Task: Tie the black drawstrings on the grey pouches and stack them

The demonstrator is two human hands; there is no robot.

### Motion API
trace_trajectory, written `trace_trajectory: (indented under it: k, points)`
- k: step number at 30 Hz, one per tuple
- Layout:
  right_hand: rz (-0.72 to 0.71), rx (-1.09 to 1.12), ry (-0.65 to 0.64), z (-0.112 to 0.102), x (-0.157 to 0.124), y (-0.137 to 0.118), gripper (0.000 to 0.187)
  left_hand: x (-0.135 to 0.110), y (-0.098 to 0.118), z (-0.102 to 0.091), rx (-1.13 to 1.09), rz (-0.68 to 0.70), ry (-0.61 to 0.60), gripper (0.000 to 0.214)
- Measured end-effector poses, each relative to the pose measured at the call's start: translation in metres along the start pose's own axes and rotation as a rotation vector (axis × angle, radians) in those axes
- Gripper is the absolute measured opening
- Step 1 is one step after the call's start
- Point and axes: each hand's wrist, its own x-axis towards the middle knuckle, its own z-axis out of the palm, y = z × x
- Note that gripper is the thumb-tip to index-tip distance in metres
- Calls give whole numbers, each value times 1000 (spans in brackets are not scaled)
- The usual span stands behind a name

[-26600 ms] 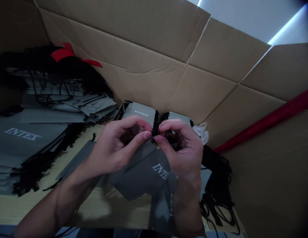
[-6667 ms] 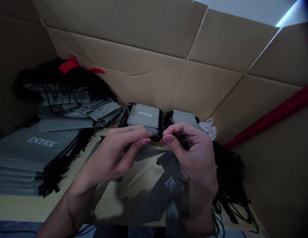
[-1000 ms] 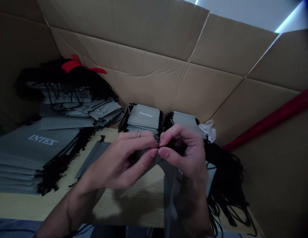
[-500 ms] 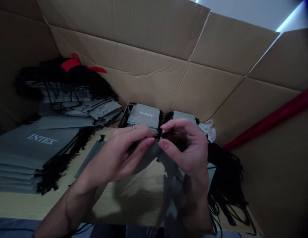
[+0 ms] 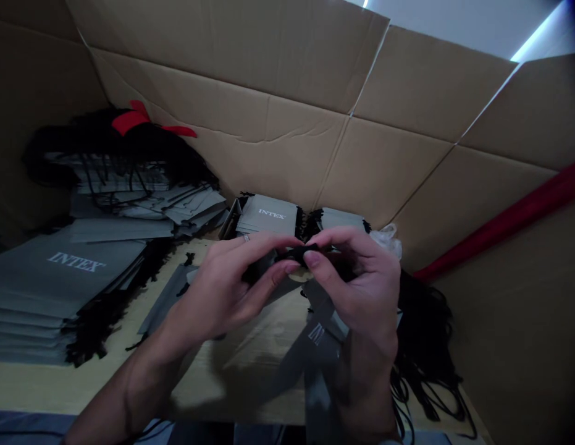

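Between the fingertips of both hands is a piece of black cord (image 5: 300, 253), pinched from each side. My left hand (image 5: 226, 287), with a ring on one finger, presses thumb and forefinger together on its left part. Opposite, my right hand (image 5: 364, 293) grips the cord with its thumb and curled fingers. Below my right hand hangs a grey pouch (image 5: 300, 355), slightly blurred, with part of a white print showing. Whether the cord is knotted is hidden by the fingers. Another grey pouch (image 5: 164, 296) lies on the table, partly behind my left forearm.
Stacked grey INTEX pouches (image 5: 32, 278) with black cord ends fill the left side. Behind them are black cords (image 5: 162, 148) with a red strip (image 5: 130, 120). More pouches (image 5: 271, 207) stand at the back. Loose black cords (image 5: 426, 334) hang right. Cardboard walls (image 5: 213, 111) enclose the table (image 5: 250, 383).
My right hand has shifted slightly right. More of the black cord shows between the fingertips, and the pouch's white print has come into view below.
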Motion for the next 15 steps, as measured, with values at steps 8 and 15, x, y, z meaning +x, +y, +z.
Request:
trace_trajectory:
  k: [8, 15]
  points:
    - [56, -27, -45, -3, -3, -2, 8, 0, 1, 2, -32, -11, 31, 16]
    - [63, 0, -52, -2, -1, -5, 6, 1, 1, 3, -37, -28, 51, 11]
